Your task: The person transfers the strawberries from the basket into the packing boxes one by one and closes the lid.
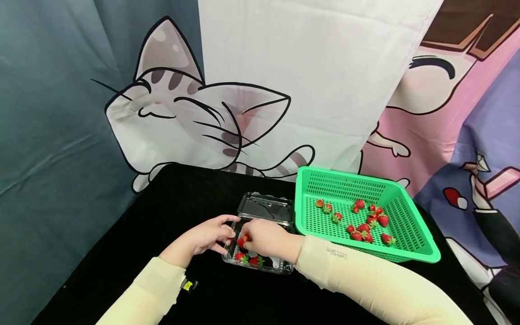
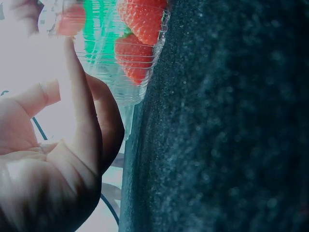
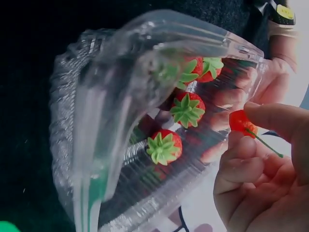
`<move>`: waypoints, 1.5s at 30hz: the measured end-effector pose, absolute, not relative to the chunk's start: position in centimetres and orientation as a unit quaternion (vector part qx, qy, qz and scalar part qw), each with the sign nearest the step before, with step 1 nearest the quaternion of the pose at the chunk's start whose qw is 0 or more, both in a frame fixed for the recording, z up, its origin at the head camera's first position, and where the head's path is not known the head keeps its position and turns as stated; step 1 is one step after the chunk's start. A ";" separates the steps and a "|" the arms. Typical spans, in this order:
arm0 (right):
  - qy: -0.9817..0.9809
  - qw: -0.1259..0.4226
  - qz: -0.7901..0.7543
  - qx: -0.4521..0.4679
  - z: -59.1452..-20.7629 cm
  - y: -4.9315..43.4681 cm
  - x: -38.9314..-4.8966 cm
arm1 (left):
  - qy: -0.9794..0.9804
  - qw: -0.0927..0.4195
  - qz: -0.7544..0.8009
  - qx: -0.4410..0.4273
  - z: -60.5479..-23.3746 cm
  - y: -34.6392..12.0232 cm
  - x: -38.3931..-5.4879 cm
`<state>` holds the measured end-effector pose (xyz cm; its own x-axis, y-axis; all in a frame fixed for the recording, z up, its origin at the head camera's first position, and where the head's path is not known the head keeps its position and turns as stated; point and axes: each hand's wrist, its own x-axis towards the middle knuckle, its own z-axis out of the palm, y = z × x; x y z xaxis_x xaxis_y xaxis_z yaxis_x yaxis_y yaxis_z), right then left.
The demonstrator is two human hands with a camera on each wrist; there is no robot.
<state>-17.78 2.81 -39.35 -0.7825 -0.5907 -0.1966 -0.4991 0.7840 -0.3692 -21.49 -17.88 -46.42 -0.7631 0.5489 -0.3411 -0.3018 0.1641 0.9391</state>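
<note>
A clear plastic clamshell box (image 1: 284, 269) stands in front of me, its hinged lid (image 1: 266, 207) raised at the back. Several strawberries (image 3: 187, 110) lie inside along the near side, their leafy caps showing in the right wrist view. My right hand (image 1: 266, 237) reaches over the box and pinches a strawberry (image 3: 240, 122) with a thin green stem between thumb and fingers. At the box's left end is my left hand (image 1: 209, 234), fingers loosely bent and fingertips right at the clear wall. Two strawberries (image 2: 137, 58) show through that wall in the left wrist view.
To the right of the box stands a green plastic basket (image 1: 418, 230) with several strawberries (image 1: 363, 228) on its floor. Black cloth (image 1: 227, 298) covers the table. Printed curtains (image 1: 252, 45) hang right behind it.
</note>
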 end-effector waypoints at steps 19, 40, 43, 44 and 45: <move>0.935 0.149 -0.150 -0.284 -40.5 2.4 -18.0 | 0.690 0.330 0.638 0.089 -46.4 -17.6 -21.5; 0.964 0.045 -0.214 -0.148 -30.1 11.8 -21.8 | 0.698 0.328 0.632 0.072 -46.3 -17.7 -21.5; 0.970 0.021 -0.211 -0.121 -29.6 13.6 -22.7 | 0.697 0.328 0.633 0.074 -46.4 -17.7 -21.6; 0.972 0.017 -0.208 -0.112 -29.7 14.2 -23.0 | 0.697 0.328 0.633 0.074 -46.4 -17.7 -21.6; 0.973 0.013 -0.205 -0.105 -29.7 14.7 -23.3 | 0.697 0.328 0.634 0.074 -46.4 -17.7 -21.6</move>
